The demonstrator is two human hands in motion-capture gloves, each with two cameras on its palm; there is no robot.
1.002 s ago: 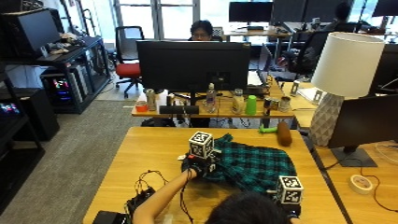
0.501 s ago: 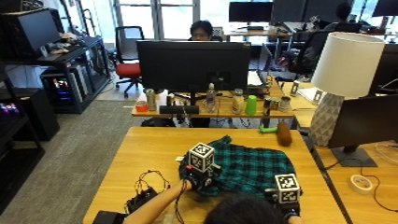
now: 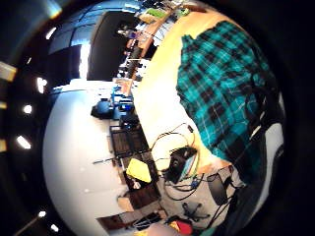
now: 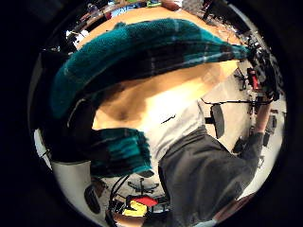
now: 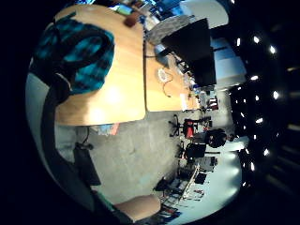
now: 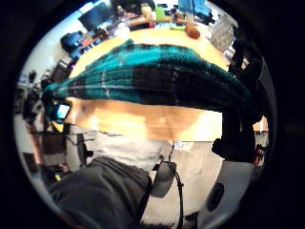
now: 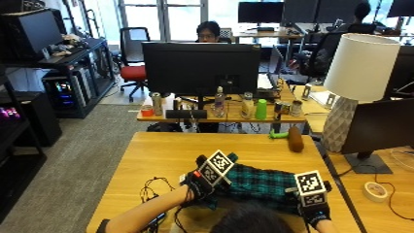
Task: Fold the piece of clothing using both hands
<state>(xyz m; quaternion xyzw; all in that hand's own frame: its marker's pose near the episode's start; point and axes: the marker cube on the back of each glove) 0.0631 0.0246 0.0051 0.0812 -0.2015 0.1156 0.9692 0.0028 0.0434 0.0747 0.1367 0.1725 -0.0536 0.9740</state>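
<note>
On the worktop [image 7: 162, 150], near the person's edge, lies the plaid shirt [image 7: 259, 182]. Left hand [image 7: 202, 180] and right hand [image 7: 314, 206] each pinch a corner, lifting the near edge, apparently to fold it.

Both forearms reach forward from the body, the left one angled inward from the left side. The left hand [image 7: 202, 180] is raised a little with its fingers curled round an edge of cloth. The right hand [image 7: 313, 201] sits nearer the body on the right side, back upward, its fingers likewise closed on cloth. The two hands are well apart.
</note>
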